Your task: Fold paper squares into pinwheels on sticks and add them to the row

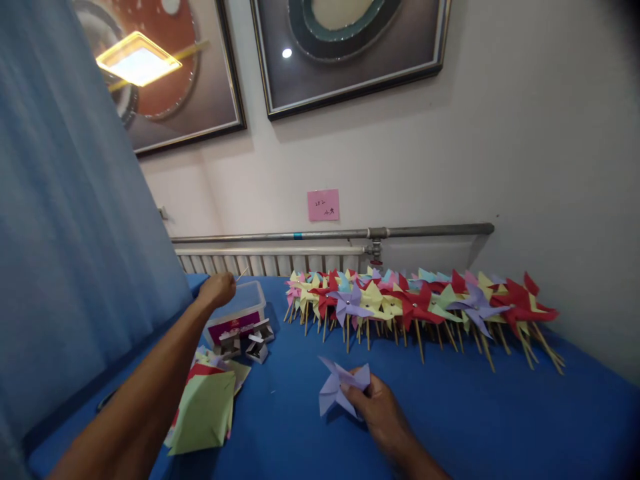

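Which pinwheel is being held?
The purple pinwheel in the right hand, no stick visible on it; the other pinwheels are clustered farther back, on wooden sticks.

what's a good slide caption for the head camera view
Right hand holding a purple paper pinwheel, left hand by a plastic box, pinwheels on sticks behind.

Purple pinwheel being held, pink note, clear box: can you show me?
Held purple pinwheel (332, 391): head view, on its folded paper.
Pink note (323, 205): head view, middle of its paper.
Clear box (233, 327): head view, purple front label.
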Demonstrator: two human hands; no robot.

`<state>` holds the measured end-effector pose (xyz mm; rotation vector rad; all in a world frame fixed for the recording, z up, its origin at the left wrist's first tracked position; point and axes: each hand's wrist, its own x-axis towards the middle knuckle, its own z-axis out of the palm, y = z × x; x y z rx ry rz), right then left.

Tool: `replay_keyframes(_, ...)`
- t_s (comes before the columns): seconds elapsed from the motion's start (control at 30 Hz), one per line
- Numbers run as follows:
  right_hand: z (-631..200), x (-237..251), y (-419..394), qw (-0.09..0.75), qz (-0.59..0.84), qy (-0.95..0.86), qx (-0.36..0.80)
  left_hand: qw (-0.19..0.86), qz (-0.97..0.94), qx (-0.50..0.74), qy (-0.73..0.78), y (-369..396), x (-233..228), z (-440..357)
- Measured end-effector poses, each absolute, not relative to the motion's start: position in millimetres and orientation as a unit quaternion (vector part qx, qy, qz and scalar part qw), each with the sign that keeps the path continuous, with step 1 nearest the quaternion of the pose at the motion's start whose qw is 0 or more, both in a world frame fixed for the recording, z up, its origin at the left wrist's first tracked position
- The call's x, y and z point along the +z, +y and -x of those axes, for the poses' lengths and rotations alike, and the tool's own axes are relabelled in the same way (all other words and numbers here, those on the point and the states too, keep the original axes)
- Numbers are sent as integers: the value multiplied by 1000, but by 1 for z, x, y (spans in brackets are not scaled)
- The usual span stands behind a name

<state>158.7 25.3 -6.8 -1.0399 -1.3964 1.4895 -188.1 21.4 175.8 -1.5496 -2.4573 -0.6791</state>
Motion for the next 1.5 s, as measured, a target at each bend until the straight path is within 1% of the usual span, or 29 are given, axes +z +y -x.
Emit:
replay_keyframes(0.07,-159,-8,26,432,406,-538,599,21,532,-298,-792,15,163,168)
replay_keyframes(0.17,-158,-5,25,463,398,-506,609,-179,532,-469,-682,8,115,121)
replay_keyframes(0.2,-158,-3,25,472,395,-493,615,-232,514,-495,-661,7,96,105)
replay_keyframes(0.23,-157,0,25,480,393,-474,625,-258,495,-512,-653,6,78,89)
replay_keyframes(0.3,-154,6,24,482,382,-437,657,-241,482,-531,-654,4,52,66)
replay_keyframes(0.4,-150,12,22,490,354,-398,690,-223,527,-513,-640,-2,35,53)
replay_keyframes(0.53,-151,15,20,496,340,-379,703,-232,556,-491,-629,-6,31,49)
replay_keyframes(0.93,-157,16,24,503,348,-347,711,-367,486,-484,-628,-5,24,25)
replay_keyframes(1.3,-155,16,25,503,340,-352,712,-399,510,-462,-606,-11,23,9)
replay_keyframes(1.5,-154,15,25,509,342,-362,702,-403,543,-426,-601,-14,18,4)
